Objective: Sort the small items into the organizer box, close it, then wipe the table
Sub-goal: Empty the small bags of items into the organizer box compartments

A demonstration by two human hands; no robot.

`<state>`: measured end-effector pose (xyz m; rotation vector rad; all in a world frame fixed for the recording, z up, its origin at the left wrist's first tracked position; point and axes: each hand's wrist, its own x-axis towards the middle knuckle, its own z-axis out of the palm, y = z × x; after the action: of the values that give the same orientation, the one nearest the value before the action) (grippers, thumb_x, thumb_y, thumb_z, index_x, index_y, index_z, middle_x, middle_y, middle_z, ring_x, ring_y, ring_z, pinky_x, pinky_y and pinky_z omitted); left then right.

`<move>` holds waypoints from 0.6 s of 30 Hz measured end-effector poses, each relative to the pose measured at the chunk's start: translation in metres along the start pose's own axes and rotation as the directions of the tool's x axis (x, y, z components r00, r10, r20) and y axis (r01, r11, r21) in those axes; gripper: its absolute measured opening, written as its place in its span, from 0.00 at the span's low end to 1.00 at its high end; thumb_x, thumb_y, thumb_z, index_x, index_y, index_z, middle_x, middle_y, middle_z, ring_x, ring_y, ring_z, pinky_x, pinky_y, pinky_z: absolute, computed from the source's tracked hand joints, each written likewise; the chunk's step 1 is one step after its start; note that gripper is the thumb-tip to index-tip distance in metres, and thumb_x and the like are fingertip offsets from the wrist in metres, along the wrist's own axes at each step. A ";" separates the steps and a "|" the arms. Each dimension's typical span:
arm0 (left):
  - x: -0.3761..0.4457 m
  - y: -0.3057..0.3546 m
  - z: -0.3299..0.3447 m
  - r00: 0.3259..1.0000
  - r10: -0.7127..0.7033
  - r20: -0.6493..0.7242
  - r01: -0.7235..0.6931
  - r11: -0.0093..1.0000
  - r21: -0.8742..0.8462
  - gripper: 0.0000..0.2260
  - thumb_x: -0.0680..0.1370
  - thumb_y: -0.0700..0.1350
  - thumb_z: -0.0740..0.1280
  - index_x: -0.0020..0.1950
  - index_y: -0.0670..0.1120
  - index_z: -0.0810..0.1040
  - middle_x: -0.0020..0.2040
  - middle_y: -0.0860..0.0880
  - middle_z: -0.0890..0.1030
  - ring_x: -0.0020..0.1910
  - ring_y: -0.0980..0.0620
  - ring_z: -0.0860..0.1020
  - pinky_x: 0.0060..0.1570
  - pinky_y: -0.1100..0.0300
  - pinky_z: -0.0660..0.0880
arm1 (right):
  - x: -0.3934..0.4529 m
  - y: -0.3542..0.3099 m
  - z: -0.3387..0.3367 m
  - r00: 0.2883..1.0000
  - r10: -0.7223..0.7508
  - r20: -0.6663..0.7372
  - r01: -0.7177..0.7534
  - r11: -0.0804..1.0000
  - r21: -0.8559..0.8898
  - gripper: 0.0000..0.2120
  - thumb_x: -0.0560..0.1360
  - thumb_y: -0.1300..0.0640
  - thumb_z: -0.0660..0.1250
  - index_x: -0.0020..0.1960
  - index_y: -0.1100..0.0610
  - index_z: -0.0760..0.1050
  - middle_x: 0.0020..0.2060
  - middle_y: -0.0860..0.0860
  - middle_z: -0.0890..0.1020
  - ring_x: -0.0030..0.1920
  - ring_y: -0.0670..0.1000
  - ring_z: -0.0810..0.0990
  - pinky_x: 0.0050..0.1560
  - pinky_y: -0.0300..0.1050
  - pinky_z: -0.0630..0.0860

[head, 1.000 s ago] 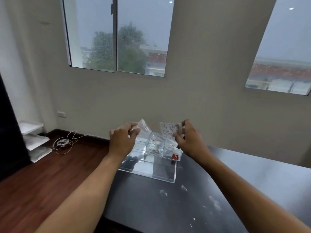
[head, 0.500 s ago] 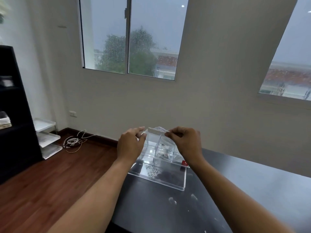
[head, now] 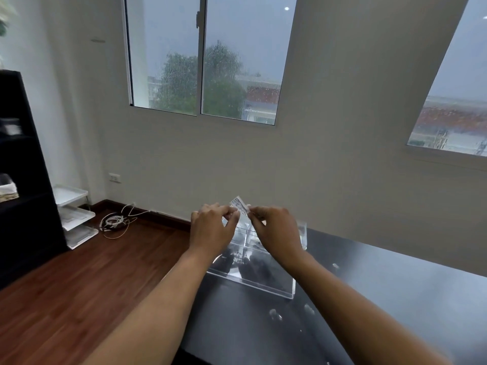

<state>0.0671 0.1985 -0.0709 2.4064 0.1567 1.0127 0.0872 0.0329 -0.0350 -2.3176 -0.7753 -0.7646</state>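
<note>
At frame centre our left hand (head: 212, 230) and right hand (head: 276, 230) both pinch a small clear speckled plastic bag (head: 240, 206) above the open transparent acrylic organizer box (head: 263, 280) on the dark surface (head: 395, 299).

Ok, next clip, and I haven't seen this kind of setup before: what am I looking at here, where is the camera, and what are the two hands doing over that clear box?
There is no machine here. A person wears a wide-angle camera on the head, so the single view looks forward and down along their own bare arms. The left hand and right hand are raised together, both pinching one small clear packet with tiny dark specks inside or printed on it. Directly below sits a clear organizer box with dividers, open at the top, on a dark table. A few small pale bits lie on the table nearer the person. What is in the compartments is too blurred to tell. On the floor to the left are white stacked trays and a coiled cable.
</note>
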 end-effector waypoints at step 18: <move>0.009 -0.005 -0.003 0.980 -0.106 0.171 0.139 0.972 -0.190 0.20 0.84 0.59 0.56 0.51 0.48 0.83 0.51 0.50 0.77 0.50 0.48 0.79 0.59 0.46 0.75 | 0.014 0.001 0.003 0.938 0.001 0.348 0.036 0.994 -0.100 0.12 0.82 0.50 0.64 0.57 0.51 0.84 0.54 0.53 0.80 0.54 0.56 0.78 0.60 0.54 0.73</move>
<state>0.0713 0.2068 -0.0660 2.2506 0.1372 0.7389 0.0981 0.0391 -0.0273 -2.5830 -0.9263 -0.4119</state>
